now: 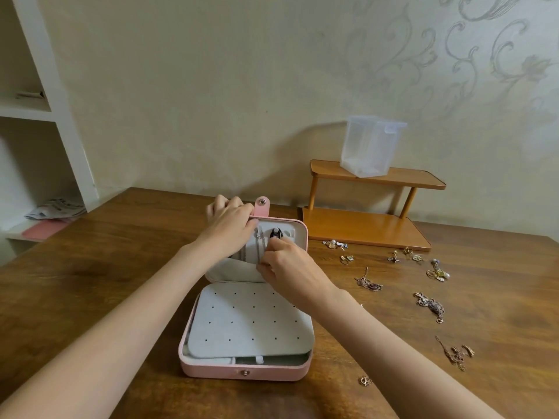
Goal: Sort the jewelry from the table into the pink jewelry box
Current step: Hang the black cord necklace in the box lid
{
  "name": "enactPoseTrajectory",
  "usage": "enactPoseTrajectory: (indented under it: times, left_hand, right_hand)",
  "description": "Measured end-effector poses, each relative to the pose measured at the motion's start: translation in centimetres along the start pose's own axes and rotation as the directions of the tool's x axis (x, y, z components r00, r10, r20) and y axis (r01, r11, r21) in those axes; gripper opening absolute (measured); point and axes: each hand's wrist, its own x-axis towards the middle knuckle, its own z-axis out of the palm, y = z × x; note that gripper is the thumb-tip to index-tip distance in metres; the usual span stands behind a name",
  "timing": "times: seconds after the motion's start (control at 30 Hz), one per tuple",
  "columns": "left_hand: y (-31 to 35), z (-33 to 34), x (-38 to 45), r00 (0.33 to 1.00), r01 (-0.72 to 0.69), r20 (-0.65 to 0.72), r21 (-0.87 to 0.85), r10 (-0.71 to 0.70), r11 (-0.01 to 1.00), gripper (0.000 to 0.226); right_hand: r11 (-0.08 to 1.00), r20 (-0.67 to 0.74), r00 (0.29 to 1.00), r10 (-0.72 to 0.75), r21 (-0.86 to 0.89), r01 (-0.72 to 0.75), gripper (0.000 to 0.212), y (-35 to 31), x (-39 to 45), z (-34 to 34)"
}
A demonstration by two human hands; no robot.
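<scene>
The pink box [242,370] sits open on the wooden table [121,267], its lid [298,234] propped up at the far side and a white perforated panel [251,322] lying over the base. The left hand [230,228] curls over the lid's top left corner, gripping it beside the pink snap tab [261,207]. The right hand [287,267] is at the lid's lining, fingertips pinched on a thin silver chain [260,246] that hangs down into the lid pocket [233,269]; a dark pendant [276,232] hangs on a hook just above that hand. Both forearms cross over the box and hide part of the lid's inside. The rest of the jewelry lies loose on the table to the right: earrings [334,244] and rings [437,273] near a two-tier wooden stand [366,228], chains [429,305] nearer, one small piece [365,380] by the box's front corner. A clear plastic container [370,146] stands on the stand's top shelf. White shelving [45,116] with papers is at the left.
</scene>
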Motion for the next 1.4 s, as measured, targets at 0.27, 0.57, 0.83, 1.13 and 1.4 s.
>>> enactPoseTrajectory:
  times: [0.27, 0.57, 0.83, 1.13, 1.4]
  left_hand:
    - [-0.3, 0.5, 0.5, 0.996, 0.058, 0.07, -0.031, -0.055, 0.998, 0.017]
    - [-0.1, 1.1, 1.8, 0.994, 0.057, 0.094, -0.042, -0.052, 0.998, 0.016]
    - [0.6, 3.6, 3.2, 0.965, 0.094, 0.256, -0.122, -0.06, 0.988, 0.02]
    - [4.4, 1.3, 1.5, 0.986, -0.121, 0.08, -0.249, 0.145, 0.961, 0.019]
    - [10.7, 0.2, -3.5, 0.919, -0.327, 0.101, -0.342, 0.38, 0.881, 0.02]
  right_hand:
    - [0.916, 0.064, 0.953, 0.297, 0.263, -0.303, 0.023, 0.2, 0.8, -0.4]
    - [0.91, -0.04, 0.923, 0.382, 0.189, -0.369, 0.025, 3.5, 1.0, -2.1]
    - [0.873, 0.063, 0.884, 0.462, 0.144, -0.466, 0.027, 5.8, -0.8, -2.4]
    - [0.862, 0.319, 0.838, 0.443, 0.103, -0.496, 0.019, 7.3, -3.3, -5.8]
    - [0.785, 0.448, 0.685, 0.574, -0.065, -0.616, 0.019, 6.9, -8.4, -5.4]
